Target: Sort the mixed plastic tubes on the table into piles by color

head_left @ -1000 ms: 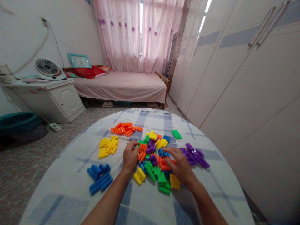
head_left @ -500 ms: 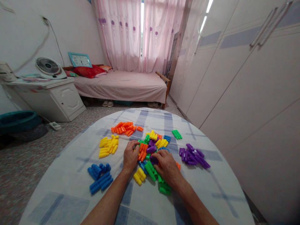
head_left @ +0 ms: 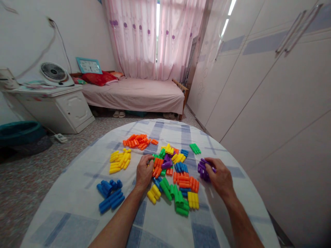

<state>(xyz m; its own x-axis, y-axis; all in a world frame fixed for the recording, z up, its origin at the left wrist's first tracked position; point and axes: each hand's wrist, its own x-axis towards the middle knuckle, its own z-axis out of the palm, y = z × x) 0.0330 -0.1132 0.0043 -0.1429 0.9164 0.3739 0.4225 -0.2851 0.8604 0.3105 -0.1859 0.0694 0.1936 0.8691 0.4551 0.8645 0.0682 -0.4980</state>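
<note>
Plastic building blocks shaped like joined tubes lie on the round table. My left hand [head_left: 144, 172] rests at the left side of a mixed heap, its fingers curled beside orange blocks [head_left: 157, 167]; whatever they pinch is hidden. On the right, my right hand [head_left: 221, 177] is closed on a purple block at the purple pile [head_left: 203, 170], partly covering it. In the heap are green blocks [head_left: 165, 188], yellow blocks [head_left: 193, 200], blue blocks [head_left: 181, 167] and a few purple ones [head_left: 167, 164].
Sorted piles of orange [head_left: 137, 141], yellow [head_left: 120, 161] and blue blocks [head_left: 111, 196] lie on the left. One green group [head_left: 195, 148] sits at the back right. The checked tablecloth [head_left: 77, 224] covers the table. Beyond stand a bed [head_left: 139, 91], a cabinet [head_left: 73, 110] and a wardrobe [head_left: 279, 103].
My right hand has moved right with a purple block, from the mixed heap to the purple pile, uncovering orange, blue and yellow blocks. My left hand has stayed in place.
</note>
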